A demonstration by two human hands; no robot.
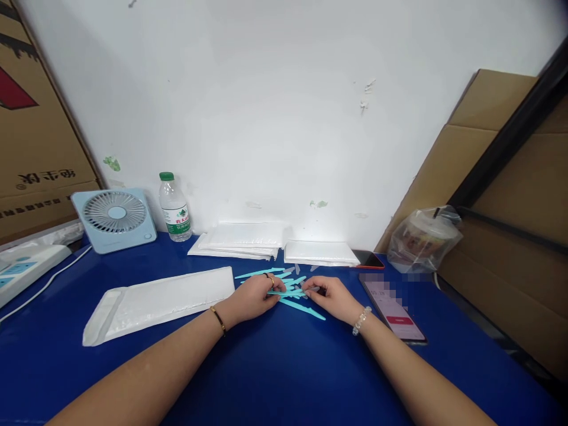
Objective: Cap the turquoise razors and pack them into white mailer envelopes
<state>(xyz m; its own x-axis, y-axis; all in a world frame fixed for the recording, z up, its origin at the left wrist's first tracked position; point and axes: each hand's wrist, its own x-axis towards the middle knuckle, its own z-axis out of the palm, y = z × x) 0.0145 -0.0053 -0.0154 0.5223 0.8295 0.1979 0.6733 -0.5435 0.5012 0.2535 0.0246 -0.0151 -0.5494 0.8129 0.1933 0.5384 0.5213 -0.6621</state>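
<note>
A loose pile of slim turquoise eyebrow razors (304,309) lies on the blue table in front of me, with small translucent caps (296,269) among and behind them. My left hand (257,296) is closed over the pile's left side, thumb and fingers pinching one razor that points right. From the other side my right hand (332,296) comes in, its thumb and forefinger pinched at the tip of that same razor. Whether a cap sits between those right fingertips is too small to tell. A padded white mailer (164,302) lies flat to the left of my left hand.
Stacked white mailers (242,235) and a shorter stack (319,252) lie against the wall. A blue fan (118,219), water bottle (174,210) and power strip (31,272) stand left. Right are a lit phone (393,307), another phone (371,259) and a bagged cup (423,239).
</note>
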